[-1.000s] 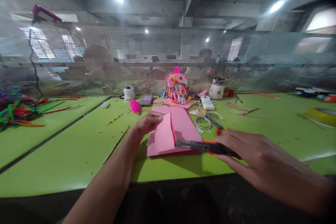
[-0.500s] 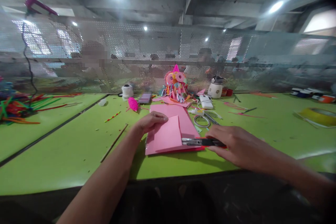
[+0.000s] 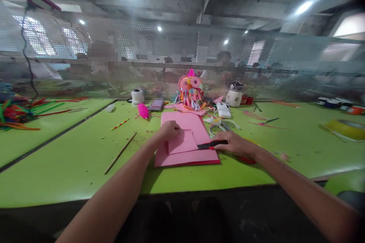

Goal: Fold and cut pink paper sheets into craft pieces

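Observation:
A stack of pink paper sheets [image 3: 196, 156] lies on the green table [image 3: 71, 159] in front of me. On top rests a smaller folded pink sheet [image 3: 184, 143]. My left hand [image 3: 169, 130] presses down on that folded sheet's upper left corner, fingers curled. A black and red utility knife [image 3: 212, 144] is gripped in my right hand [image 3: 235, 144], its blade end touching the right edge of the folded sheet.
A colourful paper tassel ornament [image 3: 191, 92] stands behind the sheets. Around it lie a pink thread spool [image 3: 143, 110], a white tape roll [image 3: 137, 97], a white jar [image 3: 234, 97], a white device [image 3: 223, 110] and wire. Pipe cleaners [image 3: 17, 112] pile at far left. People sit behind the mesh screen.
My right hand has moved away from me and leftward with the knife, up to the folded sheet's edge. The folded flap now lies flatter under my left hand.

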A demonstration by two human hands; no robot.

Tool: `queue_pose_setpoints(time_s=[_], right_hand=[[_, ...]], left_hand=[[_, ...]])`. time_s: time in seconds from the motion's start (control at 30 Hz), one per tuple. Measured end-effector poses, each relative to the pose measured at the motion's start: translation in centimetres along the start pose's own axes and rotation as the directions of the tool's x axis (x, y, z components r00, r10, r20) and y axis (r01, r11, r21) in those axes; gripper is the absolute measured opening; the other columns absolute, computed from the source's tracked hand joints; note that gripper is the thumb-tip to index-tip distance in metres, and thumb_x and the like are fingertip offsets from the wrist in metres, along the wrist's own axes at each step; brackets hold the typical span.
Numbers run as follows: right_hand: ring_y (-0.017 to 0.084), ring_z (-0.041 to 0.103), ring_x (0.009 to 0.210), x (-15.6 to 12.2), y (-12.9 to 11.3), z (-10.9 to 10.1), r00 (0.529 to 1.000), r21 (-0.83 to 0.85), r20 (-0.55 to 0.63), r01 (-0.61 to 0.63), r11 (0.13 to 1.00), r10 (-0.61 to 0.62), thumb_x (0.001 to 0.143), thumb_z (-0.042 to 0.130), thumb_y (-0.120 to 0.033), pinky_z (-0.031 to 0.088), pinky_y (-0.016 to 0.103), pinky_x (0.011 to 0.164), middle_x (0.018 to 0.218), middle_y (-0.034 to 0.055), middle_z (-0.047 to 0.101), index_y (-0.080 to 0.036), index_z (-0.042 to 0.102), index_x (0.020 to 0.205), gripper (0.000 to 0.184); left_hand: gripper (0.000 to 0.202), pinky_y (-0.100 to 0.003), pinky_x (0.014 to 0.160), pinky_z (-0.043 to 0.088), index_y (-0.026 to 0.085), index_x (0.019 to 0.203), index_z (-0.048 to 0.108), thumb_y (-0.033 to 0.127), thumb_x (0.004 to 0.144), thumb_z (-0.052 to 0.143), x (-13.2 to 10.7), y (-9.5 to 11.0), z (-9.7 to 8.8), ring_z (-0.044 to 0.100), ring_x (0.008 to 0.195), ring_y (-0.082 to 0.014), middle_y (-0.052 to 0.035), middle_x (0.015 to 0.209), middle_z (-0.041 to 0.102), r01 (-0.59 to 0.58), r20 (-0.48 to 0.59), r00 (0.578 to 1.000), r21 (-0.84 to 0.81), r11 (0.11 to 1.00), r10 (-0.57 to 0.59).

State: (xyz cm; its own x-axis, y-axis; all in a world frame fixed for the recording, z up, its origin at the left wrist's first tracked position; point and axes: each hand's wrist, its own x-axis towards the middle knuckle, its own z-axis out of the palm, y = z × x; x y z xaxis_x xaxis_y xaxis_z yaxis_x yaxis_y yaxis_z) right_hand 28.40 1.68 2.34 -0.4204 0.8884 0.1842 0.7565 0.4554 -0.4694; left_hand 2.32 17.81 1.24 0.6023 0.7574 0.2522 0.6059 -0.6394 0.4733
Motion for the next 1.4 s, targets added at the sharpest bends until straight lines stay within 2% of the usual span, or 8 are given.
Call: queue_pose_setpoints(time_s=[0.4, 0.5, 0.57, 0.63, 0.73, 0.87, 1.1, 1.4], right_hand=[[0.02, 0.058, 0.09, -0.5, 0.6, 0.1, 0.999, 0.01, -0.025, 0.048, 0.999, -0.047, 0.09, 0.057, -0.04, 0.044, 0.034, 0.085, 0.097, 0.0076, 0.067, -0.021, 0.069, 0.112, 0.032], [0.02, 0.058, 0.093, -0.7, 0.9, 0.4, 0.997, 0.01, -0.052, 0.06, 0.998, -0.059, 0.089, 0.058, -0.04, 0.044, 0.035, 0.087, 0.1, 0.0077, 0.067, -0.021, 0.068, 0.114, 0.033], [0.02, 0.058, 0.093, -0.8, 0.9, 0.6, 0.996, 0.017, -0.065, 0.061, 0.998, -0.06, 0.09, 0.058, -0.039, 0.044, 0.035, 0.087, 0.101, 0.0077, 0.067, -0.021, 0.067, 0.116, 0.033], [0.019, 0.059, 0.092, -0.9, 0.8, 0.6, 0.996, 0.031, -0.069, 0.064, 0.998, -0.061, 0.09, 0.058, -0.037, 0.044, 0.034, 0.086, 0.101, 0.0074, 0.068, -0.02, 0.067, 0.114, 0.032], [0.019, 0.06, 0.092, -0.9, 0.7, 0.5, 0.996, 0.041, -0.065, 0.056, 0.998, -0.053, 0.088, 0.06, -0.035, 0.044, 0.032, 0.085, 0.101, 0.0065, 0.069, -0.019, 0.068, 0.11, 0.028], [0.02, 0.061, 0.088, -0.6, 0.4, 0.4, 0.998, -0.026, -0.046, 0.046, 0.999, -0.048, 0.087, 0.061, -0.033, 0.045, 0.031, 0.081, 0.098, 0.0076, 0.07, -0.017, 0.069, 0.107, 0.027], [0.021, 0.058, 0.085, -0.7, -0.2, 0.3, 0.998, -0.158, 0.003, 0.061, 0.986, -0.061, 0.089, 0.058, -0.033, 0.045, 0.035, 0.079, 0.093, 0.0101, 0.065, -0.016, 0.066, 0.116, 0.034], [0.023, 0.059, 0.094, -2.3, -0.3, 1.4, 0.997, -0.123, -0.064, 0.039, 0.992, -0.047, 0.092, 0.055, -0.037, 0.045, 0.038, 0.086, 0.097, 0.0105, 0.067, -0.018, 0.064, 0.121, 0.035]], left_hand=[[0.02, -0.04, 0.078, 0.041, 0.011, 0.088, 0.066, 0.018, 0.087, 0.047, -1.8, 2.2, 1.5, 0.052, 0.087, -0.0276, -0.0148, 0.087, 0.06, -0.215, -0.027, 0.968, 0.43, 0.877, 0.25], [0.022, -0.041, 0.083, 0.04, 0.014, 0.102, 0.063, 0.015, 0.088, 0.046, -1.9, 2.5, 1.2, 0.049, 0.096, -0.0283, -0.0159, 0.102, 0.057, -0.351, -0.007, 0.909, 0.528, 0.773, 0.417], [0.02, -0.038, 0.08, 0.041, 0.015, 0.097, 0.064, 0.014, 0.088, 0.047, -1.8, 2.4, 1.0, 0.05, 0.092, -0.0254, -0.0132, 0.097, 0.057, -0.479, 0.096, 0.857, 0.513, 0.712, 0.507], [0.019, -0.033, 0.074, 0.042, 0.016, 0.088, 0.066, 0.014, 0.088, 0.046, -1.6, 2.0, 0.7, 0.051, 0.082, -0.0217, -0.0097, 0.086, 0.057, -0.537, 0.186, 0.84, 0.416, 0.734, 0.51], [0.024, -0.031, 0.072, 0.041, 0.015, 0.086, 0.068, 0.017, 0.09, 0.044, -1.6, 1.5, 0.4, 0.051, 0.079, -0.0196, -0.0083, 0.082, 0.057, -0.505, 0.162, 0.863, 0.281, 0.816, 0.479], [0.027, -0.032, 0.076, 0.041, 0.019, 0.102, 0.07, 0.032, 0.092, 0.048, -2.3, 1.4, 0.4, 0.049, 0.081, -0.0194, -0.0083, 0.087, 0.055, -0.512, 0.089, 0.858, 0.196, 0.836, 0.505], [0.034, -0.034, 0.08, 0.041, 0.022, 0.107, 0.07, 0.036, 0.096, 0.041, -3.1, 1.6, 0.5, 0.046, 0.085, -0.02, -0.008, 0.09, 0.049, -0.551, 0.092, 0.831, 0.265, 0.791, 0.548], [0.03, -0.034, 0.08, 0.04, 0.024, 0.105, 0.069, 0.037, 0.095, 0.043, -2.9, 1.6, 0.5, 0.044, 0.085, -0.02, -0.0071, 0.091, 0.049, -0.528, 0.131, 0.847, 0.315, 0.789, 0.515]])
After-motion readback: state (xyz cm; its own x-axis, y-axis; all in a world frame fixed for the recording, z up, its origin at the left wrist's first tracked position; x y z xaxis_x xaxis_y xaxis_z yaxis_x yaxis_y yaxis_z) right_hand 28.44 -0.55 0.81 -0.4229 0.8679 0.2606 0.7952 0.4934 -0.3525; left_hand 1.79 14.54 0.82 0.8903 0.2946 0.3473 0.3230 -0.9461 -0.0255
